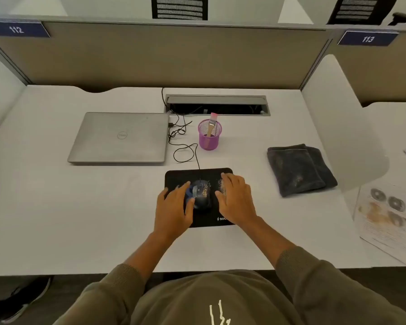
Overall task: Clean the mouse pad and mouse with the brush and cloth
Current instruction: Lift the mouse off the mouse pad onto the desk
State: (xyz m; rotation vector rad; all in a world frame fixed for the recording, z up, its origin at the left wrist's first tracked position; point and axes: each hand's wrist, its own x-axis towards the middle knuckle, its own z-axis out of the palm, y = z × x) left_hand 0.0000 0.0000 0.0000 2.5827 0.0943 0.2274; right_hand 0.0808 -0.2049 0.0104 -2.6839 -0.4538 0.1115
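A black mouse pad (181, 175) lies on the white desk, speckled with pale crumbs. A dark wired mouse (202, 195) sits in its middle, also dusted with crumbs. My left hand (174, 207) rests flat on the pad's left part, fingers straight and touching the mouse's left side. My right hand (234, 198) lies flat on the pad's right part, fingers spread over a crumb patch, apart from the mouse. A brush (212, 124) with a pink tip and wooden handle stands in a purple mesh cup (209, 141) behind the pad. A folded dark grey cloth (300, 170) lies to the right.
A shut silver laptop (120, 137) lies at the left rear. The mouse cable (183, 146) loops between laptop and cup toward an open cable tray (217, 105). A white divider (342, 127) bounds the desk's right side, with a printed sheet (384, 214) beyond it.
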